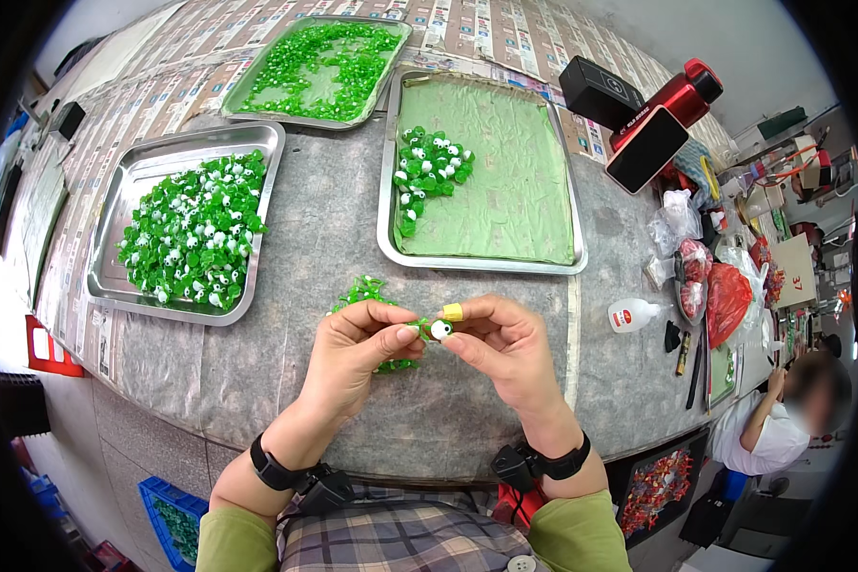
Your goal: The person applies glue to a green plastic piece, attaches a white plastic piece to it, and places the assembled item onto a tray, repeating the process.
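My left hand (348, 353) pinches a small green plastic piece (419, 327) between thumb and index finger. Against it, my right hand (510, 348) grips a white eyeball bead (440, 330) with a black pupil. A yellow finger cover (452, 313) is on the right index fingertip. The two parts touch, but I cannot tell whether they are joined. Partly hidden by my hands, a small pile of green pieces (364, 288) lies on the grey table covering (286, 286). Beyond, a cloth-lined metal tray (477, 264) holds a cluster of green-and-white pieces (429, 167).
To the left, a metal tray (275, 153) bears a heap of green-and-white pieces; another tray (402, 38) of green pieces sits farther back. At right are a phone (646, 150), red bottle (675, 97), white bottle (633, 315) and plastic bags (727, 300). A person (758, 429) sits beyond.
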The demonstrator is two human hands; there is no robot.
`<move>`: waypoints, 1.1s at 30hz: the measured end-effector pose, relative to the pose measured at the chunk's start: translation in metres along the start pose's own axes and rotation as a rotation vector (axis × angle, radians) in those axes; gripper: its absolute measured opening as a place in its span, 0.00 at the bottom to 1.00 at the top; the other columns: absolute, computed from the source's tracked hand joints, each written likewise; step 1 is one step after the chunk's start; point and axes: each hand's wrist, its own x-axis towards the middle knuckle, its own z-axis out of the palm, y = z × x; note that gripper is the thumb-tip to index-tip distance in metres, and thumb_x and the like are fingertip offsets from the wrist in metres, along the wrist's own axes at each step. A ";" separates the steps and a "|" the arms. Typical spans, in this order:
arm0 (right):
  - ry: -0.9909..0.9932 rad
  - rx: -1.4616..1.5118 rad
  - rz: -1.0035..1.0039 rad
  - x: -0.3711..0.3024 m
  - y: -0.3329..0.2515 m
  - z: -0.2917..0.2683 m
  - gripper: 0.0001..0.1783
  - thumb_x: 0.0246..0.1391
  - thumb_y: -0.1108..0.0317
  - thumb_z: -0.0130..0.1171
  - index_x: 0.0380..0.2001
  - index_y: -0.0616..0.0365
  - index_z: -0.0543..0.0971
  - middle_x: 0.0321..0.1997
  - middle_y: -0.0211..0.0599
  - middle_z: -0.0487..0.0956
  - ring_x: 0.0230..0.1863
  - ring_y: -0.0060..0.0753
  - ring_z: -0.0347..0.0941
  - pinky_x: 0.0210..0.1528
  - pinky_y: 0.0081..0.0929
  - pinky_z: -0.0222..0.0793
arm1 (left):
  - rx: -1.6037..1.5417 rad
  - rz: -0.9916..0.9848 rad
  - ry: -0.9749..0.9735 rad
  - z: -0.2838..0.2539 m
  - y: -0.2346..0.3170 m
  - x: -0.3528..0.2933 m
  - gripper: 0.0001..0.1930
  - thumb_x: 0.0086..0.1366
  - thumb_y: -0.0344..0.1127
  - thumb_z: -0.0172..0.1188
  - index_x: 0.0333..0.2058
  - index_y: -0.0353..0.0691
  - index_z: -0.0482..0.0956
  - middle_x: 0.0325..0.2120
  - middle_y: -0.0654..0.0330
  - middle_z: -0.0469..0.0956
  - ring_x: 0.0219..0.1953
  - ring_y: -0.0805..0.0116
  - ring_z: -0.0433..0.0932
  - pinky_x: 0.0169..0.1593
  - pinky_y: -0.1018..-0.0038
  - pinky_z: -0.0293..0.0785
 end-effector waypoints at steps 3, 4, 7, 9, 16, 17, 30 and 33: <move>0.006 -0.083 0.006 0.000 0.001 0.001 0.11 0.43 0.77 0.55 0.33 0.64 0.72 0.33 0.33 0.74 0.36 0.21 0.70 0.39 0.16 0.65 | 0.013 0.010 -0.002 -0.001 -0.001 0.000 0.06 0.52 0.27 0.55 0.30 0.34 0.72 0.24 0.59 0.74 0.26 0.74 0.73 0.31 0.80 0.71; 0.007 -0.084 0.007 0.000 0.001 0.001 0.11 0.43 0.77 0.55 0.33 0.64 0.72 0.33 0.33 0.74 0.36 0.21 0.70 0.39 0.16 0.65 | 0.060 0.044 -0.011 -0.001 -0.002 0.001 0.05 0.51 0.26 0.55 0.30 0.34 0.73 0.24 0.60 0.74 0.26 0.75 0.73 0.31 0.81 0.70; 0.014 -0.134 0.026 -0.001 0.000 0.002 0.10 0.42 0.79 0.54 0.32 0.64 0.72 0.31 0.32 0.74 0.34 0.18 0.69 0.36 0.13 0.65 | 0.217 0.156 -0.026 0.001 -0.001 -0.001 0.05 0.51 0.24 0.55 0.28 0.33 0.73 0.23 0.62 0.73 0.25 0.77 0.72 0.30 0.83 0.69; 0.002 -0.122 0.089 -0.002 -0.002 0.001 0.10 0.43 0.78 0.54 0.33 0.65 0.72 0.31 0.32 0.74 0.34 0.17 0.69 0.36 0.12 0.64 | 0.329 0.233 -0.033 0.001 -0.001 -0.001 0.04 0.50 0.23 0.56 0.28 0.33 0.73 0.23 0.63 0.72 0.25 0.77 0.71 0.30 0.84 0.68; -0.021 -0.148 0.102 -0.001 -0.009 0.002 0.12 0.45 0.77 0.52 0.36 0.66 0.72 0.33 0.34 0.74 0.34 0.18 0.69 0.38 0.13 0.64 | 0.852 0.601 -0.088 0.002 0.006 0.000 0.07 0.43 0.23 0.60 0.25 0.36 0.73 0.21 0.60 0.72 0.24 0.71 0.72 0.26 0.80 0.68; -0.046 -0.167 0.109 -0.001 -0.009 0.001 0.12 0.45 0.76 0.52 0.37 0.65 0.72 0.34 0.34 0.74 0.35 0.18 0.69 0.38 0.14 0.64 | 0.950 0.698 -0.089 0.003 0.007 -0.001 0.08 0.42 0.23 0.60 0.24 0.37 0.73 0.21 0.59 0.72 0.23 0.69 0.72 0.26 0.79 0.68; -0.013 -0.161 -0.006 0.022 -0.016 0.009 0.11 0.46 0.77 0.50 0.36 0.63 0.73 0.35 0.36 0.74 0.39 0.24 0.69 0.40 0.19 0.64 | 0.757 0.839 0.217 -0.024 0.027 0.003 0.09 0.44 0.22 0.60 0.27 0.36 0.72 0.25 0.60 0.71 0.29 0.71 0.70 0.32 0.77 0.68; -0.167 -0.798 -0.211 0.036 -0.016 0.006 0.12 0.45 0.76 0.50 0.37 0.60 0.73 0.37 0.36 0.74 0.40 0.28 0.69 0.42 0.21 0.62 | 0.708 0.989 0.517 -0.030 0.043 0.006 0.13 0.46 0.23 0.58 0.34 0.35 0.71 0.35 0.59 0.67 0.38 0.71 0.67 0.41 0.76 0.65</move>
